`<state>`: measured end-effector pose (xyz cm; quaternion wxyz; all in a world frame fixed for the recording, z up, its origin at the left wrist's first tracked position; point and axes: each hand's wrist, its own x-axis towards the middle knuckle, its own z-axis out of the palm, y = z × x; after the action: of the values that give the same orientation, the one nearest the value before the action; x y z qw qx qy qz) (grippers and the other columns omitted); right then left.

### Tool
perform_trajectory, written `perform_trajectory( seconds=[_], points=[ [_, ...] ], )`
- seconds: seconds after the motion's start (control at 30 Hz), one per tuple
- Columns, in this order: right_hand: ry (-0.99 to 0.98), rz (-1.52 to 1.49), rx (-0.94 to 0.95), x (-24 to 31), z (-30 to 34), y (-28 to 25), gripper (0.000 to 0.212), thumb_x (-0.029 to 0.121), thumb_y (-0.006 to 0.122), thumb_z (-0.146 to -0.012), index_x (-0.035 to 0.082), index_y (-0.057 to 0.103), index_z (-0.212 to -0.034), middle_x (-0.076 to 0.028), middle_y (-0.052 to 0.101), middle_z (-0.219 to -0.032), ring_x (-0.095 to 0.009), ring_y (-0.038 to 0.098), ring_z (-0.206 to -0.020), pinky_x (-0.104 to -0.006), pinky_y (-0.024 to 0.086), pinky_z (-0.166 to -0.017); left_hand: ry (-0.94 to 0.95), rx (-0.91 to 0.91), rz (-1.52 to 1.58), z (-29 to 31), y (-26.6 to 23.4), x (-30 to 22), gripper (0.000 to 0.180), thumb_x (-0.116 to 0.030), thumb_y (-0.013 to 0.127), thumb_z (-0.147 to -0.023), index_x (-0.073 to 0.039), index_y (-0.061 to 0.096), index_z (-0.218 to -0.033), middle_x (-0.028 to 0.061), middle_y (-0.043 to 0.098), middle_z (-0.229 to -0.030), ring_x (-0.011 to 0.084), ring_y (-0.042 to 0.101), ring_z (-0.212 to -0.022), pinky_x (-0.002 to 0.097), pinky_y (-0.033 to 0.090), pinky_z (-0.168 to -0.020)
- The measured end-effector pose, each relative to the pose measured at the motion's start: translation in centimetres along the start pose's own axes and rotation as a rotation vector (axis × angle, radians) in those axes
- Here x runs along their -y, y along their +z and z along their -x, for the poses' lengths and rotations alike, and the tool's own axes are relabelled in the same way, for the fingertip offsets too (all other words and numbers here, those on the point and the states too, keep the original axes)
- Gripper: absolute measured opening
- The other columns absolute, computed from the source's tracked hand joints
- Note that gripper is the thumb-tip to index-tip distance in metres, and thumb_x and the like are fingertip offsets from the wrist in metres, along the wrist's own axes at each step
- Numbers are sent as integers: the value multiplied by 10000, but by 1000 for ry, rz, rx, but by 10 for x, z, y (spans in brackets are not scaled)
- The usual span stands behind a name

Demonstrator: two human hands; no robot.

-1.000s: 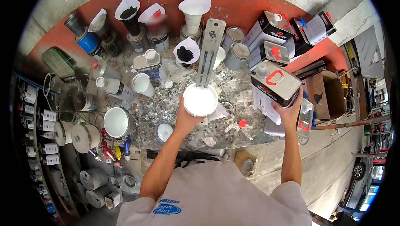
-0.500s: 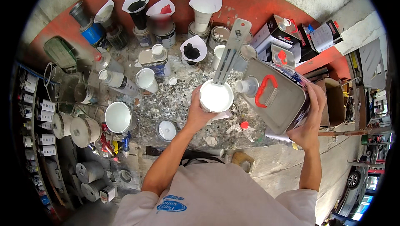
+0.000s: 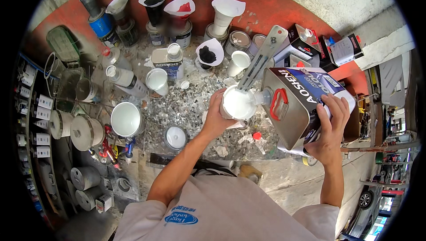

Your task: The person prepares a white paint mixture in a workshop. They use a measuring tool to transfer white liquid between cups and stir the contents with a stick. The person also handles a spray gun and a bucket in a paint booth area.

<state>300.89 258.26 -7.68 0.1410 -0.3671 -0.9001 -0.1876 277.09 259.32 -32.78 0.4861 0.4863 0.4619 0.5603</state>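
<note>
My left hand is wrapped round a cup of white paint above the bench. A flat metal measuring stick with a hole at its top leans in the cup. My right hand grips a rectangular metal can with a dark blue printed side, fingers spread over that side. The can is tipped to the left, its red handle facing the cup. Its pale plastic spout reaches the cup's right rim; whether liquid is running out is hard to make out.
The paint-spattered bench carries a white-lined pot, a white cup, a round tin and a red cap. Paper strainers in cups stand on tins along the back. Spray guns hang at the left.
The can has tilted further, showing its printed side, and its spout has come to the cup's rim. The cup and stick have shifted slightly right in view.
</note>
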Motion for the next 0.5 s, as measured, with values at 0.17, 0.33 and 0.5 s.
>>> perform_trajectory(
  seconds=[0.17,0.33,0.5],
  points=[
    [7,-12,-1,1,0,-2,1032,22,782,-464,149,391,-1411,-176,461,-1400,-417,445,-1296,-616,261,-1110,16,10,14,0,0,-2,875,20,845,-590,-55,454,-1368,115,362,-1422,297,410,-1339,386,382,-1129],
    [-9,7,7,2,-1,-6,1038,45,803,-471,159,388,-1415,-174,460,-1405,-409,446,-1300,-616,262,-1110,22,9,3,-1,1,-2,897,7,857,-593,-55,436,-1383,120,354,-1427,298,404,-1346,383,381,-1131],
    [-9,21,-3,2,4,-6,1031,59,809,-480,165,390,-1416,-174,461,-1407,-406,448,-1303,-615,265,-1109,20,14,-7,-1,2,-2,907,-14,871,-595,-52,433,-1389,125,359,-1429,302,409,-1344,387,388,-1123]
  ],
)
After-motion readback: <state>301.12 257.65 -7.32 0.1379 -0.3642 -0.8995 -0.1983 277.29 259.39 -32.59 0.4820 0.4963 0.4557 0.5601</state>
